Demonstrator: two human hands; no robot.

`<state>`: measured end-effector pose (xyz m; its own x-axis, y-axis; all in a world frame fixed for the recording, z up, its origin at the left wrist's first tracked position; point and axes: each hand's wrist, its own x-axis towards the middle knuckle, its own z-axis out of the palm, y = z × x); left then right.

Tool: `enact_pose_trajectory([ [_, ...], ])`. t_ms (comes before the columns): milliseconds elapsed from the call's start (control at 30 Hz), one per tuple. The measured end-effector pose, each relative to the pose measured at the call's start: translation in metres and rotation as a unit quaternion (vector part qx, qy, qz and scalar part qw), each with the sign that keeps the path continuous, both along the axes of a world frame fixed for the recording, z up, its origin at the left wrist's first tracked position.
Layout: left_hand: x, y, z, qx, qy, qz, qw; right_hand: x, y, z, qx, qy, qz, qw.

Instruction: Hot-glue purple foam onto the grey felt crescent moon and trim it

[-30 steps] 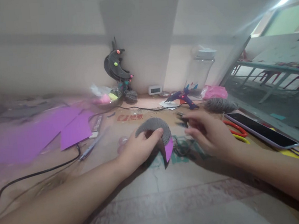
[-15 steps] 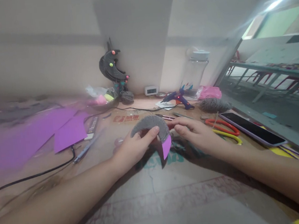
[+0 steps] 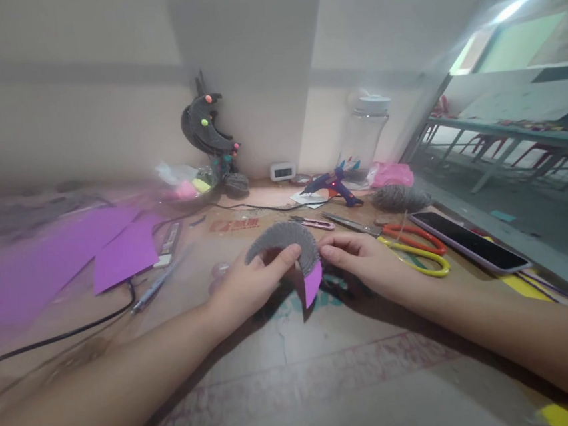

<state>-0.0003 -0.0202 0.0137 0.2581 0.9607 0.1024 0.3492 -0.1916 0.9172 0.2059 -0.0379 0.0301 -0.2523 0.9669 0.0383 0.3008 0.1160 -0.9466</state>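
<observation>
My left hand (image 3: 264, 272) grips a crescent moon shape (image 3: 299, 238) wound with grey yarn, thumb on its front face. The crescent's lower tip is bare purple card (image 3: 313, 284). Close against its right edge, my right hand (image 3: 353, 253) is closed in a pinch. A thin strand of grey yarn (image 3: 404, 219) runs from the yarn ball (image 3: 400, 197) down toward my right hand; its end at the fingertips is too fine to see. Scissors (image 3: 423, 270) with orange and yellow handles lie just beyond my right wrist.
Purple card sheets (image 3: 122, 252) and a pen (image 3: 155, 289) lie at left. At the back are a finished dark crescent (image 3: 195, 128), a small digital clock (image 3: 283, 171), a glue gun (image 3: 334, 185) with a red light and a clear jar (image 3: 366, 131). A phone (image 3: 467, 239) lies right.
My right hand's fingers have drawn together into a tighter pinch near the crescent's edge. The whole view has shifted slightly, and more of the scissors shows.
</observation>
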Motion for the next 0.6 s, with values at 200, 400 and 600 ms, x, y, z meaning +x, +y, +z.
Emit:
enact_pose_trajectory([
  [200, 0.0017, 0.0013, 0.0013, 0.001, -0.011, -0.045, 0.999, -0.0034, -0.0025, -0.0007, 0.019, 0.032, 0.000, 0.999],
  [400, 0.0050, 0.0040, -0.0028, 0.000, -0.060, -0.068, 0.996, -0.0065, -0.0048, -0.0025, 0.240, -0.119, 0.017, 0.963],
  [600, 0.0026, 0.0026, -0.0008, -0.001, -0.113, -0.105, 0.988, -0.0044, -0.0011, -0.0027, 0.392, -0.154, 0.076, 0.904],
])
